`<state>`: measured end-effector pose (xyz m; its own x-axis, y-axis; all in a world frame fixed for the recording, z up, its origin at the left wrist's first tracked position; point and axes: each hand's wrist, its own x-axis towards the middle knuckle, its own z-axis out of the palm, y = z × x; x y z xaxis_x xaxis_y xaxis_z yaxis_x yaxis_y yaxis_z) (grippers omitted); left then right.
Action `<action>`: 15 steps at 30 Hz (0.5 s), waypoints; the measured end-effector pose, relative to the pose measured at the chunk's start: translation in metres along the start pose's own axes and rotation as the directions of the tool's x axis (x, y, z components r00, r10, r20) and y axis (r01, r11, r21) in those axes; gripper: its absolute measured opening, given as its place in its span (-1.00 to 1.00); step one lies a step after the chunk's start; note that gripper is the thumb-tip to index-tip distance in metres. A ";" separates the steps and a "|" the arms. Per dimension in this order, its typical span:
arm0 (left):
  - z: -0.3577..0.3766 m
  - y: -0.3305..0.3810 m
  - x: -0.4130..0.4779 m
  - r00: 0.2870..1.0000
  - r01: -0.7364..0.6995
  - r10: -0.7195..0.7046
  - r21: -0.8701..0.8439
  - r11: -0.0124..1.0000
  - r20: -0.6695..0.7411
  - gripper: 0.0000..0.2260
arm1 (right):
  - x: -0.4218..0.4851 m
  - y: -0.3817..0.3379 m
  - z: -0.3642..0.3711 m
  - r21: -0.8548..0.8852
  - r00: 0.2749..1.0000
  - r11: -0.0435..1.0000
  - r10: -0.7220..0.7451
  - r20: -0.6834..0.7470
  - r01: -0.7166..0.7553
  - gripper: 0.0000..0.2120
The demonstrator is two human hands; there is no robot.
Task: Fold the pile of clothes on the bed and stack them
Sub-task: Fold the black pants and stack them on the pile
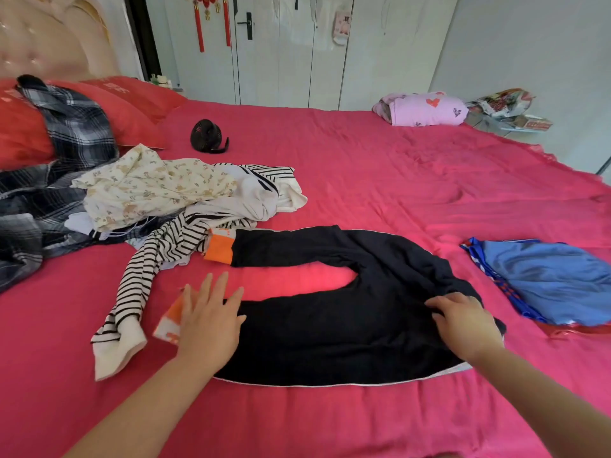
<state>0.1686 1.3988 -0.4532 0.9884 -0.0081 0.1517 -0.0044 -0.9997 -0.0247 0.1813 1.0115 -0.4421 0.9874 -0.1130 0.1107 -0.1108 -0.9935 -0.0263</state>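
Fingers (222,289) pin black trousers (330,342) at both ends; open bedsheet (396,180) beyond.

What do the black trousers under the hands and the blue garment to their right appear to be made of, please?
Black trousers: likely a soft cotton-type knit with a matte finish; they swallow the light and crease in soft, rounded folds.
Blue garment: probably a thin synthetic with a satin-like finish; pale highlights run along its folds.
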 end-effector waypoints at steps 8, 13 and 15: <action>0.028 0.060 0.005 0.895 -0.208 0.257 -0.169 0.963 0.365 -0.45 | 0.012 0.051 0.024 -0.038 0.964 0.998 0.060 0.258 -0.053 -0.53; 0.016 0.059 0.038 0.930 -0.225 0.275 -0.215 0.950 0.242 -0.50 | 0.039 0.052 0.010 0.092 0.982 0.990 0.085 0.171 -0.102 -0.66; 0.005 0.057 0.062 0.958 -0.208 0.250 -0.258 0.943 0.139 -0.55 | 0.059 0.050 -0.001 0.240 0.988 0.960 0.121 0.096 -0.141 -0.70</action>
<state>0.2307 1.3416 -0.4503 0.9672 -0.2541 0.0016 -0.2492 -0.9476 0.2000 0.2343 0.9549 -0.4360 0.9729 -0.2309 0.0103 -0.2189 -0.9348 -0.2797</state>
